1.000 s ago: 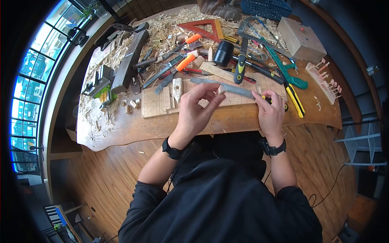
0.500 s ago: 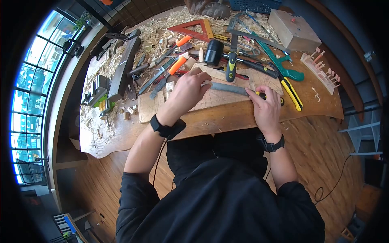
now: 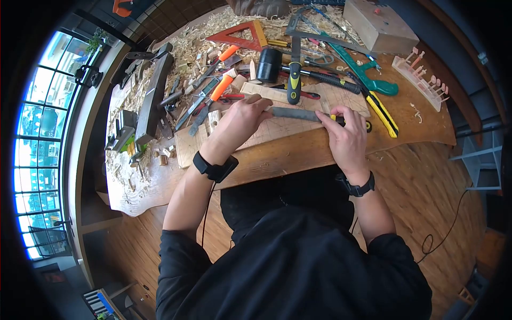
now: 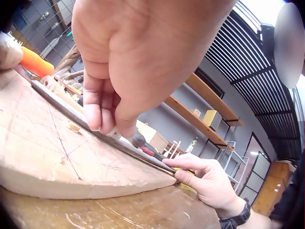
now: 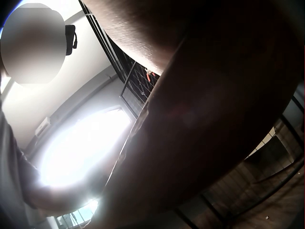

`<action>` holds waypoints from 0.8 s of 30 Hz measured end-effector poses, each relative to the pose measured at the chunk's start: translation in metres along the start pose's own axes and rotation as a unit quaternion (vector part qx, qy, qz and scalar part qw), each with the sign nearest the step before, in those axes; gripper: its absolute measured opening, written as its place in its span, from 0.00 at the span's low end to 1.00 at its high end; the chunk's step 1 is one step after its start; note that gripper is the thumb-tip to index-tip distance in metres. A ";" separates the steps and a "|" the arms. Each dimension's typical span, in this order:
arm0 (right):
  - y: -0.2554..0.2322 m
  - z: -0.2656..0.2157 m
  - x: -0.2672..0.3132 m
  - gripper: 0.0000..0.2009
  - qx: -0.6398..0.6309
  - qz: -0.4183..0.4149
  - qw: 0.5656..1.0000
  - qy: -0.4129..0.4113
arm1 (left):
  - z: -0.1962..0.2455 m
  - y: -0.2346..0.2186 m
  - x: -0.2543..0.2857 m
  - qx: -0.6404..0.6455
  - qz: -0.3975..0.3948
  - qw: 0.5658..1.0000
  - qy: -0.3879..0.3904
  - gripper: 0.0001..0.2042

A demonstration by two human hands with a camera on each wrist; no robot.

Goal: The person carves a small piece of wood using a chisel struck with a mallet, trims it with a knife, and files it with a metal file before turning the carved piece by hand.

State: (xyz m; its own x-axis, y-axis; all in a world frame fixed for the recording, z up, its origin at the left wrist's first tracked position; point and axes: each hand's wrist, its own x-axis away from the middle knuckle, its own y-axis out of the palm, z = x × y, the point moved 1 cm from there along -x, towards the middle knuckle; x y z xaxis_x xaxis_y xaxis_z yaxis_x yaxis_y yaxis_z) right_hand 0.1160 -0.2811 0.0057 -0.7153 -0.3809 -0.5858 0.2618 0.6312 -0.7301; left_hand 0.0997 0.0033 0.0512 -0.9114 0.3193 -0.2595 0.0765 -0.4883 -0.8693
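A flat grey file (image 3: 294,113) lies across the wooden board (image 3: 256,140); in the left wrist view the file (image 4: 62,105) runs along the board's far edge. The left hand (image 3: 239,121), back upward, is at the file's left part. Seen from its own wrist, the left hand (image 4: 143,57) pinches a small pale piece (image 4: 114,134) against the blade, mostly hidden by the fingertips. The right hand (image 3: 346,141) grips the file near its yellow and black handle, thumb and fingers on the blade's end. The right wrist view is dark, with the file out of sight.
Beyond the board lie a black mallet (image 3: 269,65), a yellow-black handled tool (image 3: 294,88), orange-handled tools (image 3: 221,88) and a green saw (image 3: 376,85). A long wooden plane (image 3: 154,98) and shavings are at the left, a pegged rack (image 3: 418,82) at the right.
The left hand has turned from a raised pinch above the file to back-up, its fingertips down at the blade. The right hand keeps its grip. The head view has shifted.
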 end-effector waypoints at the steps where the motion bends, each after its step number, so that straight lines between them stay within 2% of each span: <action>1: 0.000 0.000 0.000 0.19 -0.001 -0.001 1.000 -0.001 | 0.002 -0.002 0.000 -0.002 -0.002 1.000 0.000 0.10; 9: 0.001 0.001 0.000 0.20 0.003 -0.008 1.000 -0.001 | 0.008 0.008 0.001 -0.039 -0.005 0.999 -0.032 0.07; 15: 0.001 0.000 -0.001 0.19 0.011 -0.005 1.000 -0.002 | 0.008 0.020 0.002 -0.059 0.014 0.998 -0.015 0.05; 18: 0.002 -0.001 -0.001 0.19 0.012 -0.004 1.000 0.000 | 0.005 0.020 0.003 -0.005 0.039 0.999 -0.020 0.05; 20: 0.001 0.000 -0.001 0.19 0.011 -0.006 1.000 0.003 | 0.002 0.018 0.006 -0.032 0.019 0.999 -0.024 0.05; 24: 0.002 0.001 -0.001 0.19 0.008 -0.002 1.000 0.000 | -0.020 0.009 0.010 -0.064 0.046 0.996 -0.030 0.04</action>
State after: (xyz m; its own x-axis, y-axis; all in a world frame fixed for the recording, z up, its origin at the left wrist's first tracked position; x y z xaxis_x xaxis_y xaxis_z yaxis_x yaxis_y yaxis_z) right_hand 0.1181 -0.2803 0.0043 -0.7162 -0.3838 -0.5828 0.2686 0.6192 -0.7378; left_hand 0.0993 0.0182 0.0322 -0.9204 0.2277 -0.3178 0.2075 -0.4045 -0.8907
